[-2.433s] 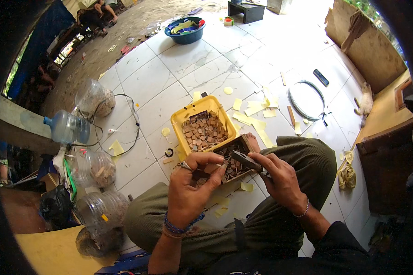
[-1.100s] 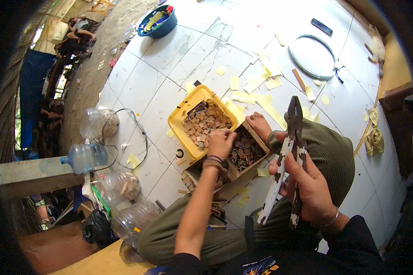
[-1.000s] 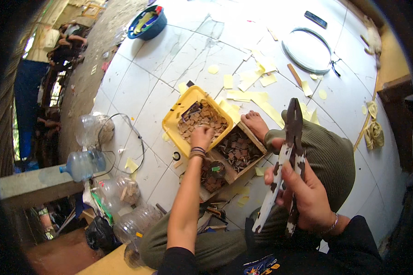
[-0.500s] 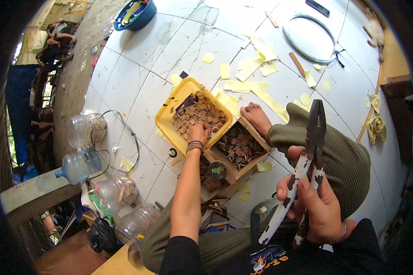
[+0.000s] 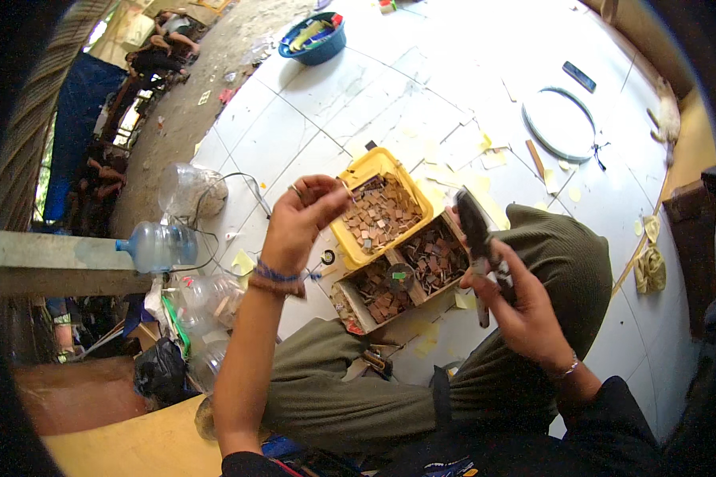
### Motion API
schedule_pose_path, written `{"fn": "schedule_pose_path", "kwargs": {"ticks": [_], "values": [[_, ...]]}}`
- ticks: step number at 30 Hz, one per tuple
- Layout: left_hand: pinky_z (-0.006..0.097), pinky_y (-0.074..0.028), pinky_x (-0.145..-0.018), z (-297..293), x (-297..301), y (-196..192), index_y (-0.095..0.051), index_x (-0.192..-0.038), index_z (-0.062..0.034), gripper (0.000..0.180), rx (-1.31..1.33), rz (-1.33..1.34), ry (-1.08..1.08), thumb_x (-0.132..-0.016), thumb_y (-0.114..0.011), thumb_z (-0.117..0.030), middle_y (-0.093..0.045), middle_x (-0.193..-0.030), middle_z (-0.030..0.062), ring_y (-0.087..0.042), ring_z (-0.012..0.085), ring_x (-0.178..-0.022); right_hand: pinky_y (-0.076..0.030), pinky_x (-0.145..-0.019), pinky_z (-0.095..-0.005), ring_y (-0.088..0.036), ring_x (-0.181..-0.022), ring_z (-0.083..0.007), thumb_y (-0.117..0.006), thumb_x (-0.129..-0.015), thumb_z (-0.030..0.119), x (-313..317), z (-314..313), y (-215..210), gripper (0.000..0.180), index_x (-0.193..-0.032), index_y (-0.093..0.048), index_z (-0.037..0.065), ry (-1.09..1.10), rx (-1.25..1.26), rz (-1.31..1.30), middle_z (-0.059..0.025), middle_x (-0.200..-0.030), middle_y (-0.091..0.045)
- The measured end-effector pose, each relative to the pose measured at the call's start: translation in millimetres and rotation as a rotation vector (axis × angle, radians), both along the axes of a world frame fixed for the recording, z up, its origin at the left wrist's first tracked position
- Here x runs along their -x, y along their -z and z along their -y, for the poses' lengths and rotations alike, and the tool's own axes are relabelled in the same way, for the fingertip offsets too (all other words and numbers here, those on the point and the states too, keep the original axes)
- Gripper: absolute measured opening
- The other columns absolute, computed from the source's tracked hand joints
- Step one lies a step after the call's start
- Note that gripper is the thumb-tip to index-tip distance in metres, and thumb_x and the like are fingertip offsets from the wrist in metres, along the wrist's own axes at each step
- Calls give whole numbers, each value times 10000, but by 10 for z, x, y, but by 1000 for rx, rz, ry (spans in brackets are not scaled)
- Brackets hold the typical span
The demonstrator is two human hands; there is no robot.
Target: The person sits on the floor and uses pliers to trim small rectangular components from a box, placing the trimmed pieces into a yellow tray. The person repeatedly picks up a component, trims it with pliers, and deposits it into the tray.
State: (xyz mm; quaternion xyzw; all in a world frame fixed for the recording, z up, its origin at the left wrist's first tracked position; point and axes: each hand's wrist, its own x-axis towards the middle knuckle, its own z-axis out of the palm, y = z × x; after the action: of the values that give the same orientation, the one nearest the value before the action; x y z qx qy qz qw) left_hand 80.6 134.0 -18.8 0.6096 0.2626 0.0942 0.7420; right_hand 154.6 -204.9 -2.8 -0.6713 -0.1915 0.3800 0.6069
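My left hand (image 5: 298, 219) is raised beside a yellow plastic tub (image 5: 423, 203), its thumb and fingertips pinched together. Whatever sits in that pinch is too small to make out. The tub holds many small brown square pieces (image 5: 382, 219). My right hand (image 5: 517, 306) is wrapped around a pair of pliers (image 5: 474, 222), whose dark jaws point up and away from me. The handles are mostly hidden by the fingers. Between my legs and the tub stands a wooden box (image 5: 412, 284), divided into compartments filled with more brown pieces. A dark round object with a green patch (image 5: 400, 275) rests on it.
Yellow scraps (image 5: 493, 159) are scattered over the white tiled floor. A wire coil (image 5: 561, 90), a phone (image 5: 579, 76) and a blue basin (image 5: 317, 52) lie farther off. Several clear plastic jugs (image 5: 163, 246) line the left side. People sit in the far left background.
My left hand has come up out of the tub, toward the left, with its fingers pinched. My right hand has turned the pliers and shifted left slightly. The view has tilted.
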Motion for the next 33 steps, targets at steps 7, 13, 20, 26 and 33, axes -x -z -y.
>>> {"fn": "schedule_pose_path", "kwargs": {"ticks": [7, 13, 20, 26, 33], "values": [[301, -576, -979, 1133, 635, -577, -635, -1356, 24, 410, 130, 36, -117, -968, -754, -30, -747, -1178, 122, -715, 176, -1098, -559, -840, -437, -686, -958, -337, -695, -815, -107, 110, -111, 138, 720, -1475, -572, 152, -122, 85, 833, -153, -1102, -651], [287, -570, -1000, 1409, 743, -391, -645, -1359, 12, 397, 243, 312, -127, -974, -737, -13, -719, -1287, 107, -698, 146, -1130, -557, -855, -452, -669, -984, -363, -664, -721, -149, 173, -146, 194, 832, -1490, -575, 158, -88, 110, 1023, -144, -1119, -640], [288, -558, -1037, 1466, 785, -312, -631, -1378, 19, 419, 288, 334, -157, -973, -735, -6, -711, -1314, 110, -683, 133, -1169, -552, -844, -445, -642, -964, -336, -658, -709, -127, 174, -219, 252, 904, -1536, -543, 220, -37, 61, 1138, -118, -1150, -604], [303, -551, -1067, 1472, 825, -330, -623, -1382, 36, 427, 296, 354, -166, -972, -736, -5, -709, -1317, 126, -679, 152, -1197, -553, -860, -452, -663, -1006, -367, -650, -710, -185, 195, -256, 249, 811, -1472, -573, 80, -60, 66, 1137, -185, -1137, -636], [306, -553, -1043, 1486, 825, -351, -677, -1319, 5, 362, 332, 403, -174, -966, -750, -24, -722, -1283, 110, -681, 141, -1152, -557, -848, -454, -670, -987, -370, -651, -727, -198, 216, -272, 241, 769, -1444, -588, 73, -47, 47, 1171, -193, -1117, -641]]}}
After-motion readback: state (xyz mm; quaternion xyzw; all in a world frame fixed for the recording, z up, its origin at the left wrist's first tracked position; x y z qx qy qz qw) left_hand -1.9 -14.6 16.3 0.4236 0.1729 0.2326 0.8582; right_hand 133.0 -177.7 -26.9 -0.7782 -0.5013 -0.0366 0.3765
